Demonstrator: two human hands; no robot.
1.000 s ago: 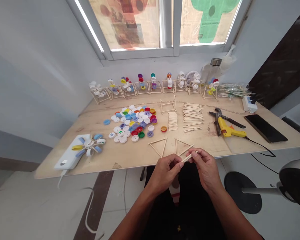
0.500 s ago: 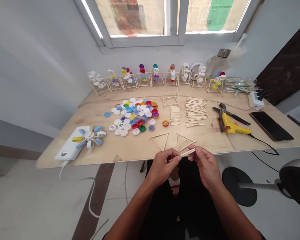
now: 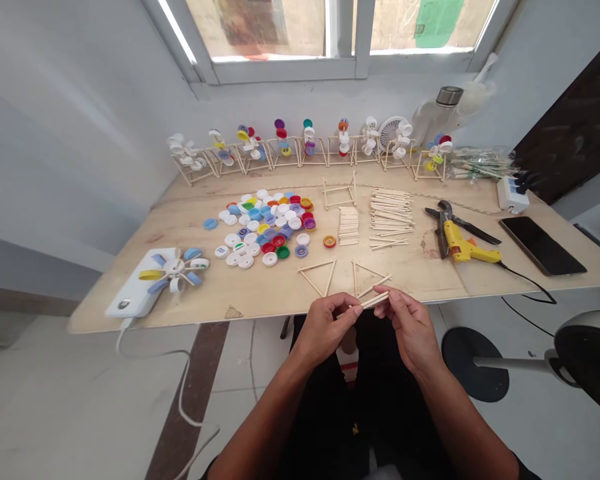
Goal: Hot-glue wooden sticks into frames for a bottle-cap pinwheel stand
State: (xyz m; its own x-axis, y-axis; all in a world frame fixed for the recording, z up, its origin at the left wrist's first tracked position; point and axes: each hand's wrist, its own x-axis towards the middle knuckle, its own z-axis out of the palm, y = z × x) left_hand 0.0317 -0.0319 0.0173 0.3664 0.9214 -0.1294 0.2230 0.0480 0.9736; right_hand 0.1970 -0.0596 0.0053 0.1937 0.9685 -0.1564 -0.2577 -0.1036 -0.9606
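Between my two hands, at the table's front edge, are thin wooden sticks (image 3: 375, 301) held side by side. My left hand (image 3: 327, 328) pinches their left end, and my right hand (image 3: 411, 327) has its fingers closed on the right end. Just beyond them lie two stick triangles, one on the left (image 3: 321, 277) and one on the right (image 3: 370, 277). Farther back are a short-stick pile (image 3: 349, 226), a longer-stick pile (image 3: 391, 212) and a stick frame (image 3: 339, 195).
Bottle caps (image 3: 265, 227) are spread left of centre. A power bank (image 3: 143, 283) bears a cap wheel (image 3: 176, 268). To the right are a yellow glue gun (image 3: 463, 245), pliers (image 3: 473, 231) and a phone (image 3: 543, 245). Stick-and-cap models (image 3: 282, 148) line the back.
The view has shifted slightly, so the table appears a little higher. Both hands keep their hold on the sticks, with hardly any movement.
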